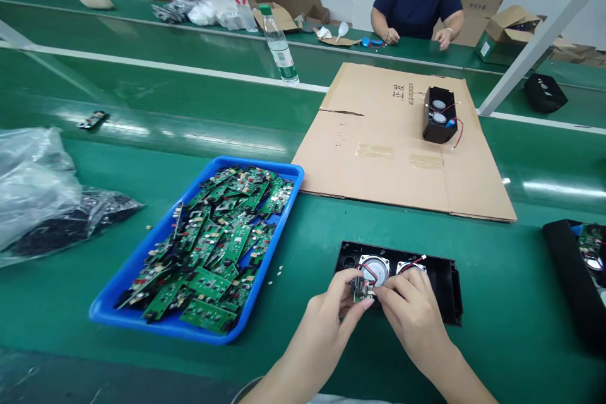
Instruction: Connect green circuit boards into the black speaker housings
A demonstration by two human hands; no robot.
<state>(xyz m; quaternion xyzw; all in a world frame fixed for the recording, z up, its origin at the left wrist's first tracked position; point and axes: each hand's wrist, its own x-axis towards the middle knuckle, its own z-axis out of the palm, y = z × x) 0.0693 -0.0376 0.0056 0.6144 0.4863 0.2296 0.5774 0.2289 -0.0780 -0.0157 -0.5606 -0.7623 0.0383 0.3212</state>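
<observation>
both hands [374, 303] pinch board [362, 289] (over housing [445, 284])

tray [142, 312]: blue | boards [213, 246]: green | housing [445, 284]: black | wires [411, 262]: red | belt [497, 341]: green

A green worktop [473, 353] carries a blue tray [142, 312] of circuit boards, a flattened cardboard sheet [379, 164], an open black speaker housing [445, 284], a water bottle [280, 47] and clear plastic bags [33, 183], apparently holding dark parts.
</observation>
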